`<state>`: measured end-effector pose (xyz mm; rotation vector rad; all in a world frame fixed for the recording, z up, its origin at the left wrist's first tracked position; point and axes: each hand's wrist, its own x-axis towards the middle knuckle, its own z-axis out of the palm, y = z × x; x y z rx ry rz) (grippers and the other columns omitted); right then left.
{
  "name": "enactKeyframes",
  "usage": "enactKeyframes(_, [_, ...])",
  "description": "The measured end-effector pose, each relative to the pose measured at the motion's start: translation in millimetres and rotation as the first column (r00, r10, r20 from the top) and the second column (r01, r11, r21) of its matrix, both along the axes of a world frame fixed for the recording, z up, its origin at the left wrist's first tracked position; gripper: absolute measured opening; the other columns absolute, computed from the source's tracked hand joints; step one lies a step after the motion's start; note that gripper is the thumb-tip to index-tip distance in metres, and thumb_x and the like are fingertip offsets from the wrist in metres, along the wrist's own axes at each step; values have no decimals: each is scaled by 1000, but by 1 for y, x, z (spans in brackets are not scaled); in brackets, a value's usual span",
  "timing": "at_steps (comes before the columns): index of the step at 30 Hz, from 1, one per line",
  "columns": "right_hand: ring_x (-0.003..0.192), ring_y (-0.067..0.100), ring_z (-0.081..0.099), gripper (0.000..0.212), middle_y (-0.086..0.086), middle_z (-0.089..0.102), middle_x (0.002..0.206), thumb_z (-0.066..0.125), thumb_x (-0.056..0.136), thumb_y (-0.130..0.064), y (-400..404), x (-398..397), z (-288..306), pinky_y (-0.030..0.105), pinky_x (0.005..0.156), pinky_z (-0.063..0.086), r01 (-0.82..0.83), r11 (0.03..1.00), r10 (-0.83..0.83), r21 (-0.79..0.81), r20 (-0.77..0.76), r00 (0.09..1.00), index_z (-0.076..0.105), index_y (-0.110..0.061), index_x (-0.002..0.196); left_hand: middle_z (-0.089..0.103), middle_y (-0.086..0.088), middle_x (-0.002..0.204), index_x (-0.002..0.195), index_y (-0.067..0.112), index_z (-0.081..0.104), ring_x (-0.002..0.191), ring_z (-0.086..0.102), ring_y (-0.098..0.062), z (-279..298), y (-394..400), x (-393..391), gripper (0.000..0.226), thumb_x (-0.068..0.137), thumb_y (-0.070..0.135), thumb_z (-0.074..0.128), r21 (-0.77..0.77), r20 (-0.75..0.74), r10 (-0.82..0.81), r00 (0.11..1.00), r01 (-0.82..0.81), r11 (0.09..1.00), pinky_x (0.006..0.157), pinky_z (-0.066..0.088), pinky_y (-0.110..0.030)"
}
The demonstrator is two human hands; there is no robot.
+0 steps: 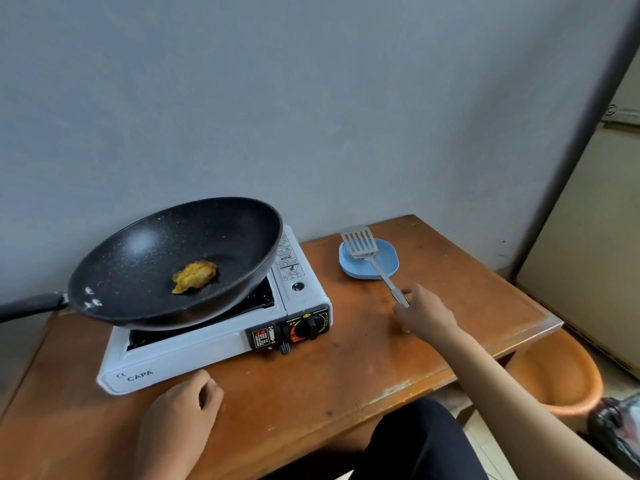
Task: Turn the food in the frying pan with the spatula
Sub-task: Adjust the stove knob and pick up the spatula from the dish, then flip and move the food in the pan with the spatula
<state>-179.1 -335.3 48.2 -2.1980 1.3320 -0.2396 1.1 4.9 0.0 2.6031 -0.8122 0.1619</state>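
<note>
Single head-worn wide-angle view, looking forward and down, close over the table [346, 375], wall [311, 98] behind

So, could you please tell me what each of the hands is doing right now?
Left hand: open, resting on the table.
Right hand: gripping the spatula handle.

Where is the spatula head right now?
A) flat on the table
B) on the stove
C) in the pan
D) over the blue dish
D: the spatula head lies over the blue dish, with the right hand gripping the handle end.
</note>
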Motion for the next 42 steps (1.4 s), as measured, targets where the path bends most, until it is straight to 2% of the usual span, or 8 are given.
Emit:
enactKeyframes(5, [59, 15, 59, 34, -1, 66, 76, 57, 98, -35, 1, -2, -8, 31, 51, 48, 61, 996, -77, 67, 265, 961, 66, -10, 119, 52, 6, 46, 57, 26, 47, 45, 48, -9, 0, 0, 0, 28, 83, 30, 57, 9, 9, -3, 1000, 3, 1000, 38, 33, -23])
enactKeyframes(11, [46, 11, 43, 30, -1, 61, 62, 55, 100, -34, 3, -1, 7, 28, 44, 35, 15, 1000, -24, 24, 415, 909, 71, -9, 93, 53, 6, 46, 59, 25, 47, 45, 49, -9, 3, 1, -2, 27, 84, 29, 57, 5, 16, -21, 1000, 21, 1000, 38, 32, -22])
enactKeyframes(15, [39, 5, 38, 27, -1, 57, 60, 56, 98, -40, 9, 4, 44, 27, 41, 33, -96, 995, 77, 9, 516, 853, 71, -21, 87, 53, 7, 47, 60, 25, 46, 45, 50, -8, 7, 0, -6, 27, 84, 31, 55, -7, 19, -24, 1000, 24, 1000, 37, 28, -20])
enactKeyframes(19, [34, 2, 37, 24, -8, 55, 58, 58, 95, -44, 20, 15, 90, 14, 34, 29, -226, 972, 223, -65, 554, 802, 72, -28, 85, 52, 8, 49, 60, 28, 45, 46, 50, -8, 10, 1, -8, 29, 87, 33, 54, -4, 16, -35, 999, 35, 999, 38, 28, -18])
enactKeyframes(24, [46, 15, 32, 28, -13, 51, 48, 62, 91, -51, 36, 34, 137, 28, 47, 28, -399, 908, 407, -125, 485, 774, 73, -33, 73, 52, 8, 50, 61, 28, 44, 47, 51, -8, 10, 3, -7, 25, 85, 34, 52, -42, 14, -44, 999, 45, 998, 40, 28, -18])
enactKeyframes(28, [34, 6, 33, 23, -13, 54, 46, 63, 88, -53, 49, 51, 160, 14, 33, 29, -518, 839, 543, -166, 320, 777, 76, -35, 81, 52, 9, 49, 59, 27, 42, 48, 51, -9, 7, 3, -5, 27, 84, 35, 51, -57, 17, -45, 999, 46, 997, 41, 28, -18])
enactKeyframes(34, [37, 5, 37, 13, -11, 63, 47, 68, 84, -52, 50, 74, 190, 22, 46, 32, -654, 726, 681, -215, 84, 728, 72, -40, 87, 55, 9, 51, 61, 24, 46, 48, 51, -11, 6, 3, -6, 26, 84, 33, 48, -69, 19, -36, 999, 38, 997, 42, 30, -17])
enactKeyframes(42, [39, 10, 34, 5, -10, 63, 51, 75, 83, -42, 34, 95, 246, 18, 41, 30, -728, 680, 706, -86, -191, 682, 79, -42, 85, 62, 8, 55, 60, 24, 42, 53, 55, -13, 6, 4, -6, 24, 82, 32, 42, -130, -8, -49, 999, 47, 990, 52, 45, -26])
